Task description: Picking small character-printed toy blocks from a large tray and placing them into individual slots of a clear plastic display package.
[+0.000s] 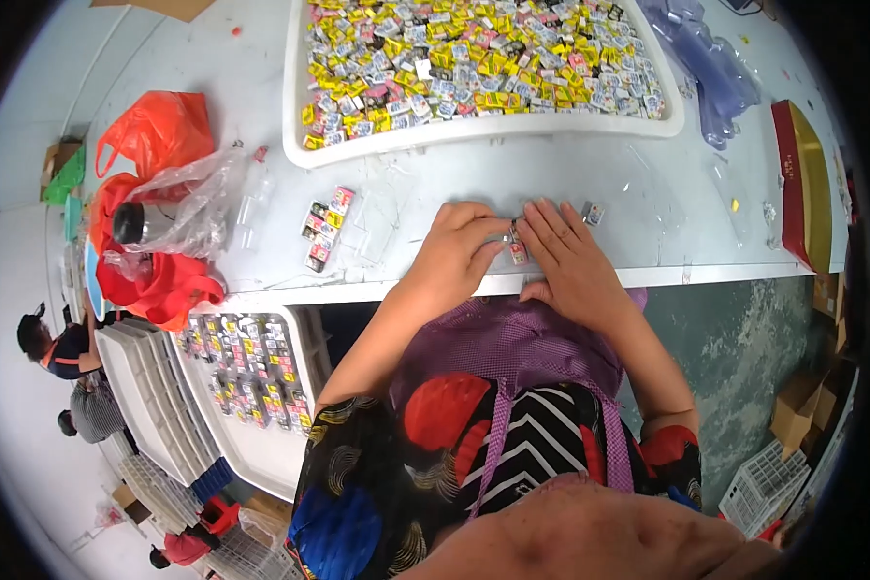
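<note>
My left hand [456, 246] is closed, thumb and fingertips against the left side of a short row of small printed boxes [518, 253] near the table's front edge. Beside them on the right lies my right hand [568, 253], its fingers stretched out and close together, covering part of the row. A single small grey-and-white box [593, 214] sits just beyond my right fingers. To the left, a small block of pink, yellow and black boxes [327, 228] lies flat, next to clear plastic pieces [374, 224].
A white tray [493, 128] heaped with small boxes stands at the back. Red bags [159, 130] and a dark-capped bottle [130, 222] are at left. Below them, another white tray [261, 447] holds packed boxes. Purple plastic [715, 82] and a red-gold carton [797, 188] stand right. Several people are far left.
</note>
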A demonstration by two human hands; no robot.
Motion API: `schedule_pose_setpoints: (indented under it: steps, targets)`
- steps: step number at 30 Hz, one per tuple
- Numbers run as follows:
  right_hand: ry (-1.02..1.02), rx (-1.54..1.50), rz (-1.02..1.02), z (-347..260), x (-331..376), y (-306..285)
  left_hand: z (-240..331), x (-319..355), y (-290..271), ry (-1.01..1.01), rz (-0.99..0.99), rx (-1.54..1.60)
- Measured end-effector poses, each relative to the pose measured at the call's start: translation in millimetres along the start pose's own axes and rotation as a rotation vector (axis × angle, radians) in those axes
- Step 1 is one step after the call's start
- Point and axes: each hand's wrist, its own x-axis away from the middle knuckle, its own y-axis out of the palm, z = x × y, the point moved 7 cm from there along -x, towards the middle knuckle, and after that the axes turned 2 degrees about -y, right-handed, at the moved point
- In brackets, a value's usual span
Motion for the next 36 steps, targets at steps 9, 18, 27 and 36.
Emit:
schedule_pose_setpoints:
  steps: [9, 18, 27, 36]
  targets:
    - [0.014, -0.04, 0.016, 1, 1, -3, -45, -85, -121, 0.039, 0.373, -0.596]
    - [0.017, -0.112, 0.018, 5, 5, -8, -87, -115, -113, -0.318, 0.029, -0.381]
    - [0.124, -0.107, 0.599, 65, -56, -91, -96, -108, -116, -0.096, 0.215, -0.276]
    - [0.042, 0.194, 0.323, 130, -168, -77, -34, -41, -86, -0.266, 0.24, 0.308]
